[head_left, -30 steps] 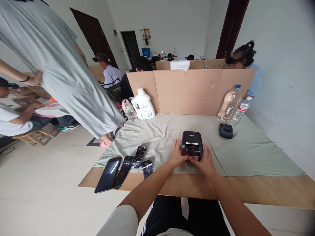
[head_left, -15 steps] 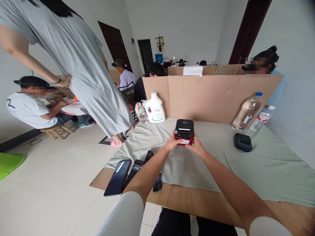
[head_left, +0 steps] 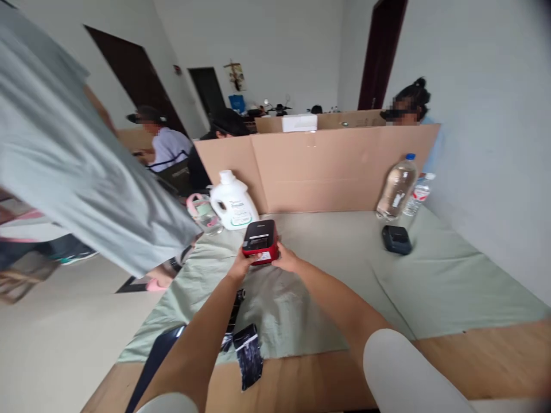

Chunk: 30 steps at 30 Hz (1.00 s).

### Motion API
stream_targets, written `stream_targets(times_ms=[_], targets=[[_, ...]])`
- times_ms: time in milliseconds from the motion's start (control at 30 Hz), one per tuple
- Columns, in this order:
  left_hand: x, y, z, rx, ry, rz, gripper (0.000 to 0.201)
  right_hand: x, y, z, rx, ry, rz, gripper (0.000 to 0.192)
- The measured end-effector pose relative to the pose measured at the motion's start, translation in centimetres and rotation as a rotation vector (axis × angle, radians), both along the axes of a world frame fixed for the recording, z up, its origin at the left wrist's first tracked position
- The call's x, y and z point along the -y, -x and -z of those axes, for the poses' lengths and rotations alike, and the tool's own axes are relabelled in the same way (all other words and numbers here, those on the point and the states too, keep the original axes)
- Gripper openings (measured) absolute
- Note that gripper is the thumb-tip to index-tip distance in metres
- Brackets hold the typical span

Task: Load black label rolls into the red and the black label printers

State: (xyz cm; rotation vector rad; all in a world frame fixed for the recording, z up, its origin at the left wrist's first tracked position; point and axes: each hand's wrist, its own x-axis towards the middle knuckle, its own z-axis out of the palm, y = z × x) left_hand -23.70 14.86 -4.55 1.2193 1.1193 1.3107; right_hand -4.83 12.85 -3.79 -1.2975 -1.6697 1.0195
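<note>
- The left hand (head_left: 240, 267) and right hand (head_left: 286, 261) clasp a small red-and-black printer (head_left: 260, 241) from opposite sides, fingers curled round its casing, so it sits level.
- The printer is held out at arm's length over the green cloth (head_left: 430, 275) on the surface, near a white jug (head_left: 232, 201).
- Black film strips (head_left: 247, 355) lie under the left forearm, within reach; a black device (head_left: 396, 239) sits well apart.

bare cloth (head_left: 327, 258) open mid-table, jug (head_left: 233, 202) far left, bottles (head_left: 396, 187) & small black box (head_left: 396, 239) far right
</note>
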Motion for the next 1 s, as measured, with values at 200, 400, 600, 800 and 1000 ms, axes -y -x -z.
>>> stream_targets(times_ms=[200,400,600,800,1000], targets=[[4.2,-3.7,0.3,-0.782,0.213,-0.4,0.065,1.4,-16.9,-1.7,0.567,-0.016,0.54,0.064],[12.9,-15.3,1.5,-1.084,-0.358,0.34,0.056,4.7,-33.2,-1.3,0.924,0.309,1.006,0.089],[17.9,-23.4,2.2,-0.932,-0.525,0.831,0.063,7.3,-34.3,-0.1,0.87,0.334,0.989,0.091],[21.6,-21.9,2.0,-0.852,-0.591,1.02,0.055,11.5,-28.8,-0.1,0.81,0.171,0.899,0.088],[23.1,-19.6,1.3,-0.695,-0.595,1.112,0.047,16.4,-18.7,1.2,0.728,-0.067,0.608,0.087]])
